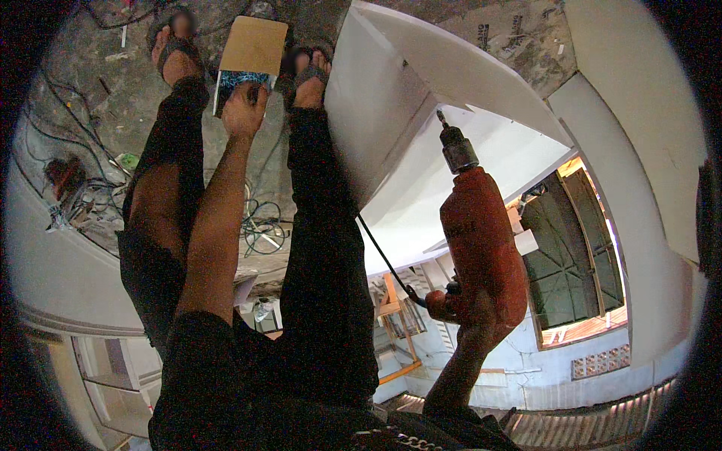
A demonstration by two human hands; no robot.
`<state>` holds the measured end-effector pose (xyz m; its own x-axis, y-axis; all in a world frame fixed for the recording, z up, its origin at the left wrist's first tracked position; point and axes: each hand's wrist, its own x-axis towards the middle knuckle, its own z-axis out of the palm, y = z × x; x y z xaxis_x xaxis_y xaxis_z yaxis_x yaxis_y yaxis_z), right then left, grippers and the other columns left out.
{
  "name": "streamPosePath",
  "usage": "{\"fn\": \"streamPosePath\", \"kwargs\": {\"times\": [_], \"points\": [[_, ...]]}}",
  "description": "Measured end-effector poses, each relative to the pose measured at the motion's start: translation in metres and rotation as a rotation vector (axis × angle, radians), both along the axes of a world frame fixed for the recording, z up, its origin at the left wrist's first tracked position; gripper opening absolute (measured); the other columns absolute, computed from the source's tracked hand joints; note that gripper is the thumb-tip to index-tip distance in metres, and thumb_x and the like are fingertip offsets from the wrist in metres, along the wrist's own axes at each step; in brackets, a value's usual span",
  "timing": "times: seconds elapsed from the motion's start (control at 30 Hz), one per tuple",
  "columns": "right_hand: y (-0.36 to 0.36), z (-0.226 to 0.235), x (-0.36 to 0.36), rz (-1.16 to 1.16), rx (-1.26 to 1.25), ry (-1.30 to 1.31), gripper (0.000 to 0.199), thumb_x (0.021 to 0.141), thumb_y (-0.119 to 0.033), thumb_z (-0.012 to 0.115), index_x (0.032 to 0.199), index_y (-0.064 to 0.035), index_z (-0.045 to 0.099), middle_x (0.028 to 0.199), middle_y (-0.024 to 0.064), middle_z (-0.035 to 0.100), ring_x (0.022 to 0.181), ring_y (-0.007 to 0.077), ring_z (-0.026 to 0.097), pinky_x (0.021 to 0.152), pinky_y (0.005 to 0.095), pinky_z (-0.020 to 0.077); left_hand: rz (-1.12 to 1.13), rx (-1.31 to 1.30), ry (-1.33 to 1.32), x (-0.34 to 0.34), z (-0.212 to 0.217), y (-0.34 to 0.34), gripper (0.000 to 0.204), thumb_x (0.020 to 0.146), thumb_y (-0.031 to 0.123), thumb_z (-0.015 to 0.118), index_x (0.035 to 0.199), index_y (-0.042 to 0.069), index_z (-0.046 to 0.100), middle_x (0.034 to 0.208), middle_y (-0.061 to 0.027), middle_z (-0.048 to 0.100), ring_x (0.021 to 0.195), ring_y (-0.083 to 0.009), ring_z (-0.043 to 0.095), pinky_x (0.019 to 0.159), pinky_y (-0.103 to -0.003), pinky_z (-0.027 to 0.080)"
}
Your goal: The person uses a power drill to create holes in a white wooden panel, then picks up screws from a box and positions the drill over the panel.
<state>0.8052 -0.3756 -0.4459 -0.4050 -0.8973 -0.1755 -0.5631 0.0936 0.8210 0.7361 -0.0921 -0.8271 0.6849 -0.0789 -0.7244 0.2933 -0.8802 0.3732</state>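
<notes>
Seemingly picking fasteners (239, 77): my left grip (245, 113) at box (254, 45), cannot tell if closed; right grip (483, 323) clamped on red drill (481, 233). Next likely calls for loading bit (441, 116).

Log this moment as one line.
left hand: at open cardboard box | right hand: gripping red drill | bit: contact with white panel unclear

- Type: interior, apparently under construction or renovation.
- Floor (129, 105): rough grey concrete; debris and tangled cables (263, 239) lay about.
- Tool: red power drill (481, 233) was present.
- Panels (519, 150): large, white, stood joined.
- Wall (519, 379): pale blue, cracked; corrugated sheeting (594, 428) adjoined.
</notes>
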Motion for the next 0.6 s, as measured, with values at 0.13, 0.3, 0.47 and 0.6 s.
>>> {"fn": "streamPosePath", "kwargs": {"times": [0.13, 0.3, 0.47, 0.6], "points": [[-0.004, -0.012, 0.005, 0.002, -0.015, 0.045, 0.036, 0.070, -0.023, 0.073, 0.095, -0.0027, 0.057, 0.090, 0.0107, 0.060, 0.080, 0.0213, 0.056, 0.070, 0.0369, 0.0419, 0.018, 0.039, -0.119, 0.008, -0.010, 0.017, 0.045, 0.086, 0.042, 0.060, 0.114, 0.007, 0.059, 0.104, -0.0200, 0.063, 0.094, -0.0381, 0.062, 0.081, -0.048, 0.049], [-0.013, -0.017, 0.009, 0.012, -0.065, 0.103, 0.033, 0.071, -0.023, 0.072, 0.092, -0.0028, 0.058, 0.087, 0.0100, 0.060, 0.077, 0.0204, 0.055, 0.068, 0.0360, 0.0417, 0.021, -0.008, -0.047, 0.025, -0.014, 0.008, 0.053, 0.085, 0.039, 0.060, 0.125, 0.005, 0.049, 0.113, -0.0205, 0.060, 0.098, -0.0408, 0.060, 0.083, -0.049, 0.048], [-0.011, -0.018, 0.005, 0.012, -0.071, 0.156, 0.029, 0.073, -0.023, 0.071, 0.089, -0.0030, 0.058, 0.084, 0.0092, 0.060, 0.074, 0.0196, 0.055, 0.065, 0.0352, 0.0416, 0.023, 0.038, -0.061, 0.017, -0.016, 0.027, 0.060, 0.084, 0.040, 0.060, 0.130, 0.005, 0.046, 0.119, -0.0222, 0.057, 0.104, -0.0422, 0.057, 0.087, -0.049, 0.047], [-0.016, -0.019, 0.010, 0.012, -0.108, 0.194, 0.027, 0.074, -0.023, 0.070, 0.087, -0.0031, 0.058, 0.081, 0.0086, 0.060, 0.071, 0.0188, 0.055, 0.063, 0.0346, 0.0414, -0.009, 0.018, -0.027, 0.018, -0.028, 0.025, 0.065, 0.083, 0.041, 0.060, 0.132, 0.001, 0.043, 0.122, -0.0253, 0.055, 0.108, -0.0432, 0.055, 0.092, -0.049, 0.045]]}}
